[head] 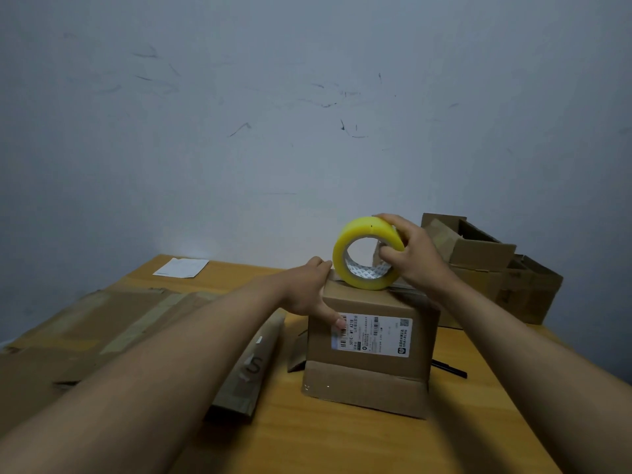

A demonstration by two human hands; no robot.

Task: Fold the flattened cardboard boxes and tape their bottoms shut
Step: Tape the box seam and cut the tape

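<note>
**Tape roll on upturned box, both hands engaged**

Table point(342, 439): orange-brown wood, runs back to the wall.

Box point(367, 354): brown cardboard, stands on the table at centre, just right of middle. Near face carries a white shipping label point(372, 335) with barcodes and a QR square, print running sideways. Flaps splay outward at the base, where one lower flap point(364, 390) meets the tabletop.

Left hand point(313, 290): fingers straight over the box's top left corner, thumb pressing down on the near face at the label's edge. Grips nothing; it steadies the box.

Right hand point(415, 258): fingers curled over the rim of the tape roll point(367, 253), thumb inside its core. Roll is yellow-tinted, standing on edge on the box top, with a printed inner core.

Left of box: flattened cardboard point(78, 340) in a loose layer, old tape strips visible; a narrower folded piece point(253, 367) marked with an "S" lies closest.

Right of box: thin black object point(449, 368) on the table, identity unclear.

Behind right: open boxes point(489, 268) stacked together.

Far left: white paper point(181, 267) near the wall.
</note>
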